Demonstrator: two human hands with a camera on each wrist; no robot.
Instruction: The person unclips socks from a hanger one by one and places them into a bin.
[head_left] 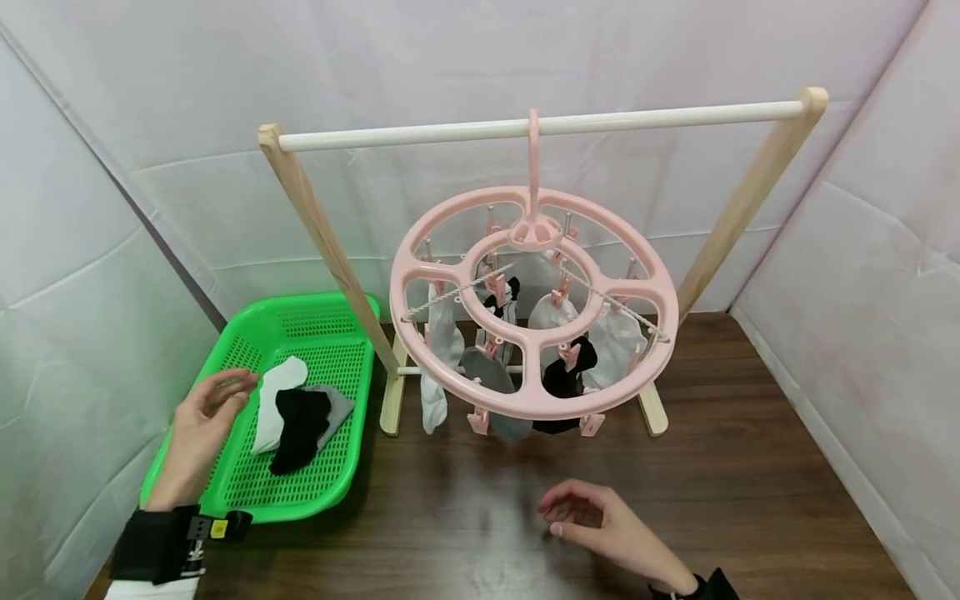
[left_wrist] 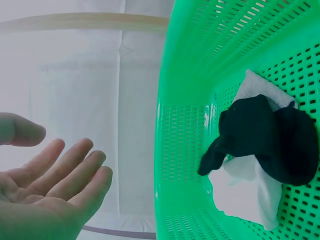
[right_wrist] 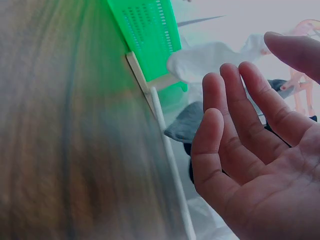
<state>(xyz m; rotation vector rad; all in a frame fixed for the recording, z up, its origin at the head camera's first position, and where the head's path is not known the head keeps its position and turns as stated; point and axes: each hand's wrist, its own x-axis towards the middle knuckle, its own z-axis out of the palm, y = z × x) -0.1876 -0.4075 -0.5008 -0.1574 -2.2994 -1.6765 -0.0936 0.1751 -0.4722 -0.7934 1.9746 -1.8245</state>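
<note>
My left hand (head_left: 207, 429) hovers over the left side of a green basket (head_left: 341, 487), fingers loosely bent and holding nothing. In the basket lie a white sock (head_left: 272, 408), a black sock (head_left: 302, 429) partly over it, and a grey sock (head_left: 339, 410) half hidden beneath the black one. My right hand (head_left: 611, 533) is above the floor at front right, relaxed with nothing in it. Beyond it hangs a pink round clip hanger (head_left: 531, 392), its clips holding several socks, among them a grey sock (head_left: 491, 375), a black sock (head_left: 562, 379) and a white sock (head_left: 433, 404).
A drying stand with a white bar (head_left: 405, 135) and wooden legs (head_left: 322, 242) bears the hanger by its hook. The stand's left leg rises close to the basket's right rim. Pale cloth walls (head_left: 862, 275) enclose the dark wooden surface (head_left: 780, 467).
</note>
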